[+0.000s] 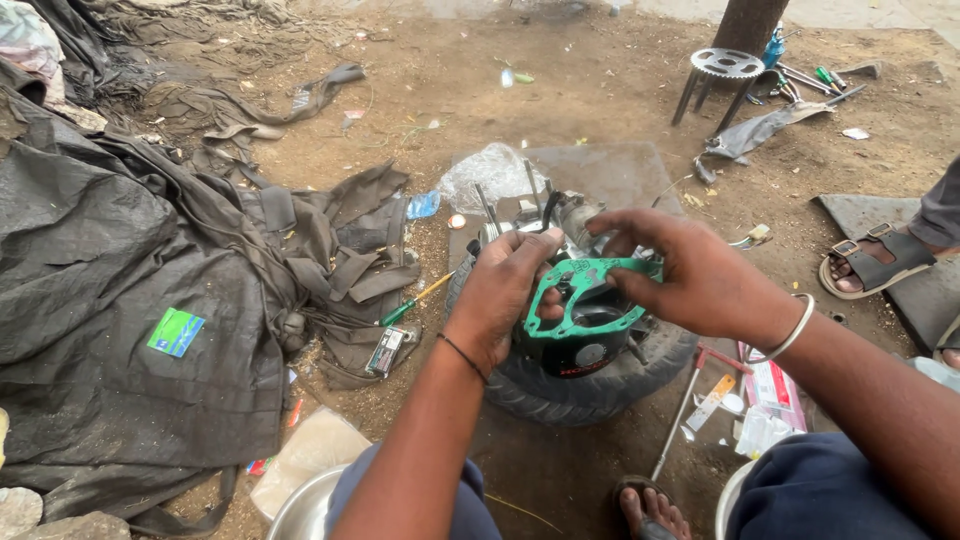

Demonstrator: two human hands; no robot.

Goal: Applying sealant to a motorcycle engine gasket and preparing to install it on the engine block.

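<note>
A: Where does the green gasket [583,290] sit right now?

B: Both hands have it, just above the black engine cylinder [590,335], which rests in the hollow of an old tyre [585,385] on the dirt ground. The left hand [500,295] pinches the gasket's left edge, its fingers [528,262] closed on the rim. The right hand [690,275] grips the right end, fingers curled tight around the thin sheet.

A: So how should it go down well?

B: I'd judge the trick is keeping it flat. It is thin and will crease if one hand pulls ahead of the other. Line up the big round opening with the cylinder bore first, then the small holes with the long studs [487,208] standing behind.

A: Anything to watch for?

B: Grit. The ground is loose dirt, so the mating face likely wants a wipe before the gasket touches it. Lower both ends together, and don't force a corner.

A: What lies nearby?

B: A green-handled screwdriver [415,302] lies left of the tyre near a dark tarpaulin [110,300], and a sprocket [727,63] sits up by the tree trunk. Another person's sandalled foot [875,262] is at the right.
</note>
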